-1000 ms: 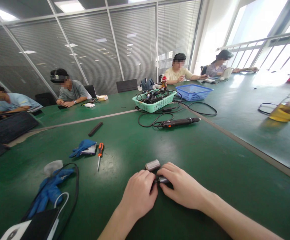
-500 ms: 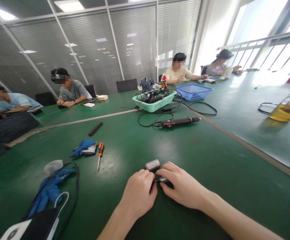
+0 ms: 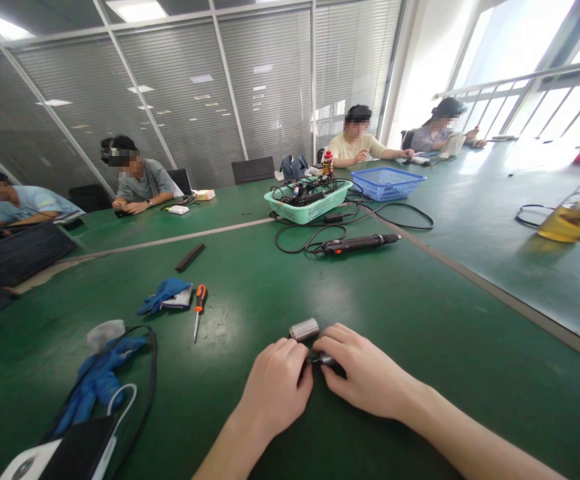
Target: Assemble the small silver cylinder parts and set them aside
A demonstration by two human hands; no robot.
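Low over the green table, my left hand (image 3: 279, 383) and my right hand (image 3: 363, 370) face each other, fingertips nearly meeting. My right fingers are closed around a small grey metal cylindrical part (image 3: 327, 360), mostly covered by the hand. A thin dark piece sticks out of its left end toward my left fingertips. My left thumb and fingers pinch something dark that the hand hides; its kind cannot be made out. Just beyond my fingers, a short silver metal cylinder (image 3: 305, 329) lies on its side on the table.
An orange-handled screwdriver (image 3: 199, 303), blue gloves (image 3: 97, 380) and a dark bar (image 3: 190, 257) lie leftward. Ahead are a corded electric screwdriver (image 3: 357, 245), a green basket (image 3: 297, 212) of cables and a blue basket (image 3: 387, 187). A jar (image 3: 573, 220) stands right; several people sit beyond.
My hands stay almost in place; the gap between their fingertips looks slightly wider, showing more of the thin dark piece. The silver cylinder still lies beside them.
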